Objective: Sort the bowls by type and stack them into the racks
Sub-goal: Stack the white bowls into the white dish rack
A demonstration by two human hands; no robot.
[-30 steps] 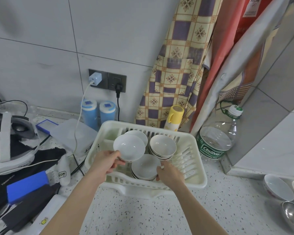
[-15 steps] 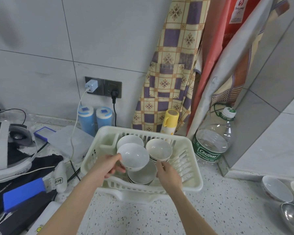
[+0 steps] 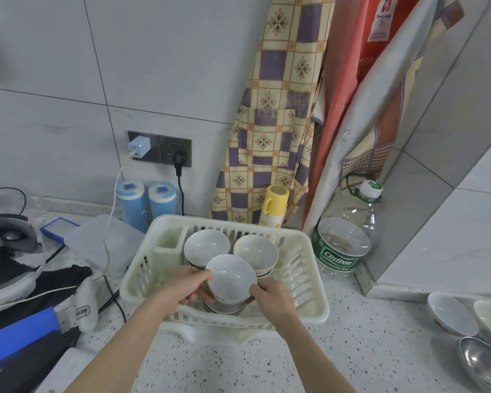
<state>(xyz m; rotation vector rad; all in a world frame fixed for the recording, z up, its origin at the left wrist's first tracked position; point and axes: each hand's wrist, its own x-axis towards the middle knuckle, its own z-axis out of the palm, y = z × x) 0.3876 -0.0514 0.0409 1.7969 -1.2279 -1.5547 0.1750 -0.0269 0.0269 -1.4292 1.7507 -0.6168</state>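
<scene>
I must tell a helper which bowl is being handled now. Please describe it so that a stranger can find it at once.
Find the cream plastic dish rack on the speckled counter, before the checked apron. In its near part, the white bowl sits tilted above a bowl stack. Unlike the two rear stacks, it is held between the left hand and right hand.

"Cestbon" in white on the green label of the clear water bottle (image 3: pixel 344 245), smaller line beneath it unreadable, red bag's (image 3: pixel 380 21) print too blurred to read
</scene>
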